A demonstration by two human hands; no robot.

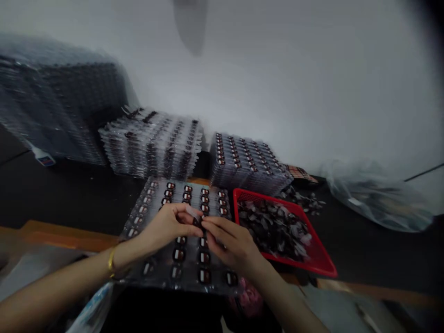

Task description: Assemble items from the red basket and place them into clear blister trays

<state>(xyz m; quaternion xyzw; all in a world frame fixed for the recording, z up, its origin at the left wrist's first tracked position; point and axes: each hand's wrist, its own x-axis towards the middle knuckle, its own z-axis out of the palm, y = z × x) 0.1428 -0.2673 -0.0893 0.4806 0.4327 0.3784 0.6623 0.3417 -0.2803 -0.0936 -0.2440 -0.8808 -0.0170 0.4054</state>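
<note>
Over the middle of a clear plastic tray [157,259], my two hands meet at one small dark piece [197,223] with a whitish, translucent part on it. My left hand [173,222] pinches it between thumb and fingers. The fingertips of my right hand [231,238] close on its other side. Rows of small dark pieces with white and brown faces sit in the tray's pockets; my hands and forearms hide some of them. Just right of the tray stands a red basket [321,254] holding many loose dark pieces with translucent bits.
Behind the tray rise a stack of filled trays [248,162] and another tray stack [152,143]. A taller wrapped stack [65,101] stands at far left, a white-handled tool [42,156] before it. Loose dark pieces [307,202] and a clear plastic bag [381,199] lie right.
</note>
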